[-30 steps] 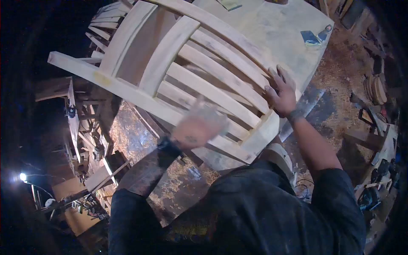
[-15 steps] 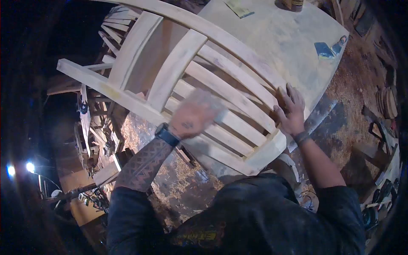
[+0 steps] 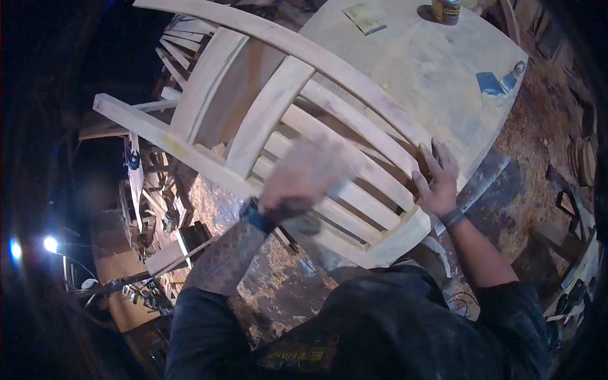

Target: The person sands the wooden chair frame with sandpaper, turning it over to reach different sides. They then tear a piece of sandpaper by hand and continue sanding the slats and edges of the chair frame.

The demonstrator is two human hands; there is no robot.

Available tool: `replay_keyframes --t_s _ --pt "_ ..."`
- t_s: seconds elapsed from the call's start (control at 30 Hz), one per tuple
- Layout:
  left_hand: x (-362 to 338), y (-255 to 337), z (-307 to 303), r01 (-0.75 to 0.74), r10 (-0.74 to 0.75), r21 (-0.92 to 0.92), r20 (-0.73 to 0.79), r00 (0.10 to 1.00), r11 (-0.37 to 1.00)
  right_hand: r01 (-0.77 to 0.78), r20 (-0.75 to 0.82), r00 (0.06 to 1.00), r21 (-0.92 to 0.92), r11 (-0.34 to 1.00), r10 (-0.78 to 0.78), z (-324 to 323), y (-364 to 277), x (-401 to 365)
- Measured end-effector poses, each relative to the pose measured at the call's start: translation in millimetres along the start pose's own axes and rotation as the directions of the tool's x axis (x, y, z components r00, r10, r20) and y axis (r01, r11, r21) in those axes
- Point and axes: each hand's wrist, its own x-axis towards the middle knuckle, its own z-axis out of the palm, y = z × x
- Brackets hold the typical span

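A pale wooden chair frame (image 3: pixel 272 120) with curved slats lies across a light tabletop. Over the slats is my left hand (image 3: pixel 310 174), smeared by motion, with a dark watch on its wrist. Something greenish shows faintly at its fingertips, too blurred to name. My right hand (image 3: pixel 439 180) rests on the right end of the frame, near the joint of the outer rail and the curved end piece (image 3: pixel 405 235), its fingers spread. A dark band is round the right wrist.
The tabletop (image 3: pixel 430 69) bears a can (image 3: pixel 446 11), a yellowish sheet (image 3: pixel 365 19) and a blue item (image 3: pixel 491 85). Wood shavings cover the floor (image 3: pixel 272 291). Wooden pieces stand at left and right. Bright lamps (image 3: pixel 50 244) shine at the far left.
My left hand has moved slightly right along the slats and is more blurred. The whole view has shifted a little; my right hand keeps its place on the frame.
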Motion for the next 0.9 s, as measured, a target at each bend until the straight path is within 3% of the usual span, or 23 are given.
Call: replay_keyframes --t_s 0.03,0.13,0.23,0.3,0.33,0.37,0.47,0.53,0.57,0.6,0.67,0.77,0.9 --pt "8.3 -11.6 -9.6 0.057 -0.049 0.065 -0.114 0.992 0.996 -0.003 0.003 1.0 0.008 1.0 0.003 0.9 -0.8 -0.5" --pt "24.1 -42.5 15.1 0.06 -0.057 0.057 -0.051 0.997 0.997 0.018 -0.003 1.0 0.004 1.0 -0.018 3.1 2.7 -0.3" --pt "32.5 -33.5 33.7 0.188 -0.178 0.045 -0.168 0.97 0.981 0.03 0.002 1.0 -0.004 1.0 -0.03 2.2 2.5 0.3" --pt "33.2 -19.1 63.7 0.143 -0.159 -0.109 -0.156 0.975 0.984 0.027 0.003 1.0 -0.012 1.0 -0.027 3.4 3.9 -1.7" --pt "38.3 2.6 65.1 0.228 -0.23 -0.38 0.04 0.972 0.897 0.03 0.002 1.0 -0.018 0.999 -0.03 3.6 4.5 -0.6" --pt "38.4 25.9 60.1 0.34 -0.238 -0.599 0.245 0.94 0.725 0.033 0.005 0.999 -0.018 0.999 -0.033 3.6 4.4 -1.4" --pt "22.5 59.3 36.7 0.358 -0.258 -0.538 0.254 0.932 0.763 0.038 -0.003 0.999 -0.007 0.999 -0.038 2.4 3.5 0.7" --pt "-9.8 33.8 42.8 0.279 -0.311 -0.291 -0.068 0.948 0.915 0.037 -0.014 0.999 0.017 0.999 -0.037 1.2 1.0 -2.0" --pt "-15.4 31.9 12.5 0.517 -0.571 -0.344 -0.072 0.818 0.784 0.032 -0.014 0.999 0.006 0.999 -0.032 1.1 0.3 -2.8" --pt "-21.6 28.2 -19.3 0.708 -0.785 -0.393 -0.06 0.617 0.587 0.027 -0.012 1.0 -0.003 1.0 -0.027 1.5 -0.5 -2.0" --pt "-49.5 -3.7 -39.0 0.777 -0.816 -0.251 -0.202 0.541 0.577 0.035 -0.014 0.999 -0.006 0.999 -0.035 2.9 -0.7 -0.5" --pt "-77.2 -49.4 -29.5 0.737 -0.668 0.12 -0.347 0.659 0.665 0.051 -0.028 0.998 0.0 0.999 -0.051 5.5 2.7 -2.5" --pt "-69.5 -40.7 -15.3 0.728 -0.589 0.168 -0.482 0.649 0.665 0.038 -0.021 0.999 0.0 0.999 -0.038 2.5 2.7 -2.2"
